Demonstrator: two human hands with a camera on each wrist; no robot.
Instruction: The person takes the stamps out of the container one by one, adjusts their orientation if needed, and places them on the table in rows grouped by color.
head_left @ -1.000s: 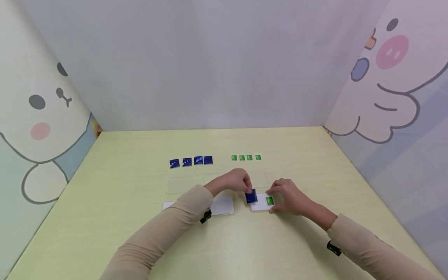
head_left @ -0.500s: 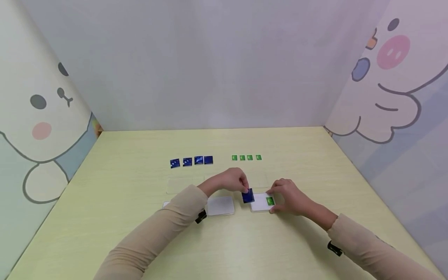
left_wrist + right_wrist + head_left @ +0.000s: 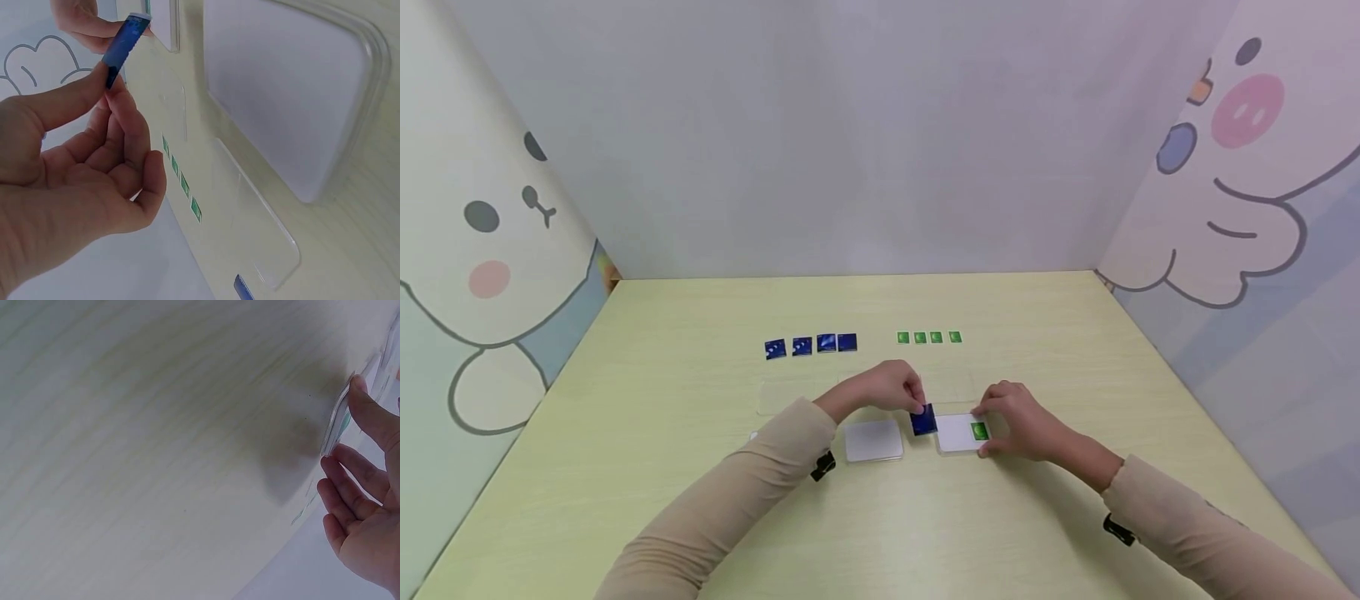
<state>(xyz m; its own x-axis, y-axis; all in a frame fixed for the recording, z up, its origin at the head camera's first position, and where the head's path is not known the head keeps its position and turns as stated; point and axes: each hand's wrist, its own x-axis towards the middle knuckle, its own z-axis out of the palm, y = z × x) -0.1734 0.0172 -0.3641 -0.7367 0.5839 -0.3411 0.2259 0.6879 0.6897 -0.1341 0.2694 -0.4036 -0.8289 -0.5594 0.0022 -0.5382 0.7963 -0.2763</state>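
Note:
My left hand [image 3: 886, 387] pinches a small dark-blue square packet [image 3: 923, 421] between thumb and fingertips. In the left wrist view this blue packet [image 3: 127, 45] is seen nearly edge-on. It hangs just left of a flat white rectangular case [image 3: 953, 435] with a clear rim. My right hand [image 3: 1018, 421] grips the case's right end, thumb at the near edge and fingers at the far edge. A small green square [image 3: 980, 431] lies on the case near that hand. In the right wrist view, the right hand [image 3: 365, 500] holds the clear-edged case [image 3: 337, 419], mostly edge-on.
Another white case [image 3: 874, 440] lies to the left; a third is mostly behind my left sleeve [image 3: 760, 467]. Clear plastic lids [image 3: 785, 396] lie behind them. Several blue packets [image 3: 826, 343] and several green squares [image 3: 928, 337] form rows farther back, before the grey wall [image 3: 850, 167].
My left hand has moved a little left with the blue packet, off the white case's left end. More of the middle case shows. My right hand keeps its grip.

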